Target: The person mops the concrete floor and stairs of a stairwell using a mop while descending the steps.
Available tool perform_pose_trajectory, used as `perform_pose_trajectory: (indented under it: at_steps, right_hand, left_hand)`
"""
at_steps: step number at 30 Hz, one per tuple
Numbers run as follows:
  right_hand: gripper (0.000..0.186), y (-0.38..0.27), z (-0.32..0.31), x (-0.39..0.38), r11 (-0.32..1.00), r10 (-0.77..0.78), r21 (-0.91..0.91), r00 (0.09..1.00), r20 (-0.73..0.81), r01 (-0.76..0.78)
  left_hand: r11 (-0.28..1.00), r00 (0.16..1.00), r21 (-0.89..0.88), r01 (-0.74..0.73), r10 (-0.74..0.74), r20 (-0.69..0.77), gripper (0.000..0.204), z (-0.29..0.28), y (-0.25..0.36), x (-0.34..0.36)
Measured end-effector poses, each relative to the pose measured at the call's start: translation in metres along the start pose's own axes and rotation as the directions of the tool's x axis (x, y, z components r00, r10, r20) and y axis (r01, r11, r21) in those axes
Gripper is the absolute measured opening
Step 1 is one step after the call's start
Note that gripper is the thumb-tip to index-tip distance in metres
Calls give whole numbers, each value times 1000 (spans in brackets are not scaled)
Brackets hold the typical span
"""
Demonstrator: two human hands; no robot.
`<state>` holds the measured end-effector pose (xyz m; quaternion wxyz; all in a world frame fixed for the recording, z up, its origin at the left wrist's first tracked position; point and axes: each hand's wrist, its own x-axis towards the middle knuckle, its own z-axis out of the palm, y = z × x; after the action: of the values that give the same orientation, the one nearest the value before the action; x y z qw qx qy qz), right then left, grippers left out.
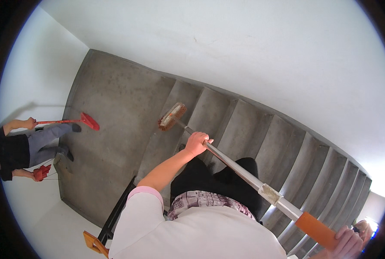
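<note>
A long push broom with a metal pole crosses in front of me. My left hand is closed round the pole, not far above the brush. At the lower right my right hand wraps the pole's end beside its orange grip. The brush head, pale on top with brown bristles, is over a step near the bottom of the stairs. Whether its bristles press on the concrete is hard to see.
Grey concrete stairs rise to the right along a white wall. On the landing at left, another person holds a red broom and a red dustpan-like object. A black railing with a wooden handrail is at lower left.
</note>
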<state>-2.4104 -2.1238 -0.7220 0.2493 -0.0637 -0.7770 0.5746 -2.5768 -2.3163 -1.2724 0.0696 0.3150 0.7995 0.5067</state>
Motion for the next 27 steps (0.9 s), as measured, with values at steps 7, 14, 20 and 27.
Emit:
perform_pose_trajectory:
  at_steps: [7,14,20,27]
  right_hand:
    - [19,15,43,-19,987,41,-148,994,-106,-56]
    - [7,38,52,-61,997,-24,75,841,540,-20]
    - [26,13,99,-60,995,50,-97,859,509,0]
    - [23,43,113,-58,983,121,-179,904,411,-50]
  left_hand:
    - [994,999,-104,-15,19,33,28,-1,22,18]
    - [976,936,-217,-6,82,342,10,3,2,-6]
    - [974,765,-205,-98,206,610,14,-13,-46,23]
    - [937,703,-181,-299,345,622,19,10,-84,77]
